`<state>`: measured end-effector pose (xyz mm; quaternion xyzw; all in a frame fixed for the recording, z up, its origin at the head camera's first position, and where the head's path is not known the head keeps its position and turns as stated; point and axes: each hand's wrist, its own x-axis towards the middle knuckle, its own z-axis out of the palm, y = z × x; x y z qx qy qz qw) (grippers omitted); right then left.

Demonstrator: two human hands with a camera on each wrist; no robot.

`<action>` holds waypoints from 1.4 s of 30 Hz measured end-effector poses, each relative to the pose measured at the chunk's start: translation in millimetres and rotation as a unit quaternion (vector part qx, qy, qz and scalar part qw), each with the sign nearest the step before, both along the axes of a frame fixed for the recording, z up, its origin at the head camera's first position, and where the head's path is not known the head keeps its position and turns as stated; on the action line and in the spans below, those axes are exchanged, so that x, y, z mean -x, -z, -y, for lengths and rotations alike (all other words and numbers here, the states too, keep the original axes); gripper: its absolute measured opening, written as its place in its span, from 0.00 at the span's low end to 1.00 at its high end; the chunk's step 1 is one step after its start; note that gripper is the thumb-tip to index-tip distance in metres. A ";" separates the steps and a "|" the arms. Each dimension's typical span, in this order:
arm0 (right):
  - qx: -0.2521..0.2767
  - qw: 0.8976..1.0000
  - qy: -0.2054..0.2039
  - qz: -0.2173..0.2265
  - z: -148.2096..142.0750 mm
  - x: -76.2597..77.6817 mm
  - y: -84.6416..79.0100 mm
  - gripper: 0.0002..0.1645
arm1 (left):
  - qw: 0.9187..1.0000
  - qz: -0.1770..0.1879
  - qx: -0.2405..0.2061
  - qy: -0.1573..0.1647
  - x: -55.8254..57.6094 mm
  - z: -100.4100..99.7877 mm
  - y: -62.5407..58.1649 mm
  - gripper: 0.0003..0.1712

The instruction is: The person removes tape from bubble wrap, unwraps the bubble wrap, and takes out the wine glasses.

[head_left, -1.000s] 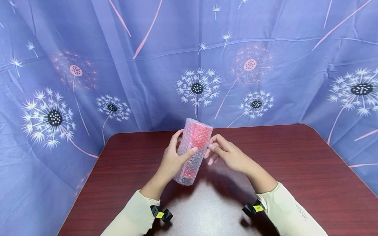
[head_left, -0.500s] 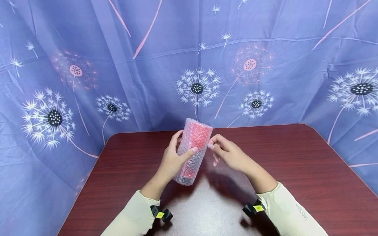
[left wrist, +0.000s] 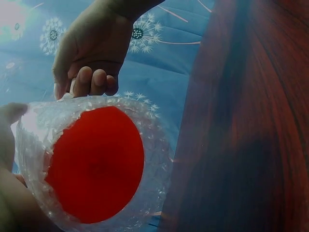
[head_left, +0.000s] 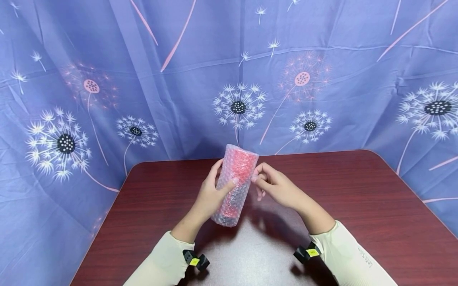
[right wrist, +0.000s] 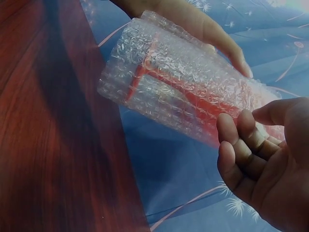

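My left hand (head_left: 211, 194) grips a bubble-wrapped package (head_left: 240, 165) tilted above the table, thumb across its front. Red and clear parts show through the wrap; the contents' kind stays unclear. A red round end (left wrist: 96, 164) faces the left wrist camera, ringed by bubble wrap (left wrist: 157, 159). At the package's right side, my right hand (head_left: 277, 186) pinches the wrap's edge between thumb and forefinger. A small pale bit shows at that pinch in the right wrist view, and the other fingers (right wrist: 231, 159) curl loosely beside it.
A dark red wood-grain table (head_left: 343, 190) lies beneath both hands. Behind it hangs a blue cloth (head_left: 200, 99) printed with dandelions. Each sleeved wrist carries a small black camera (head_left: 304, 253).
The package and left hand have shifted very slightly. The right hand's lower fingers have drawn away from the package's side, while its thumb and forefinger stay at the edge.
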<state>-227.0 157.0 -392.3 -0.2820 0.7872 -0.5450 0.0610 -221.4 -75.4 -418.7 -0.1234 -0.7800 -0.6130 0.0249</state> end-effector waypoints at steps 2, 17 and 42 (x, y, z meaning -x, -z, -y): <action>0.001 1.000 0.002 -0.001 0.2 -0.5 0.2 0.08 | 1.000 -0.005 -0.005 0.006 -0.2 0.3 0.5 0.37; -0.018 0.999 0.031 -0.010 2.7 -0.7 2.7 0.08 | 1.000 -0.023 0.003 -0.002 -0.8 0.0 1.4 0.33; -0.026 0.999 0.024 -0.015 -0.7 1.4 -1.3 0.08 | 1.000 -0.024 0.016 0.010 -2.5 -0.4 -1.2 0.39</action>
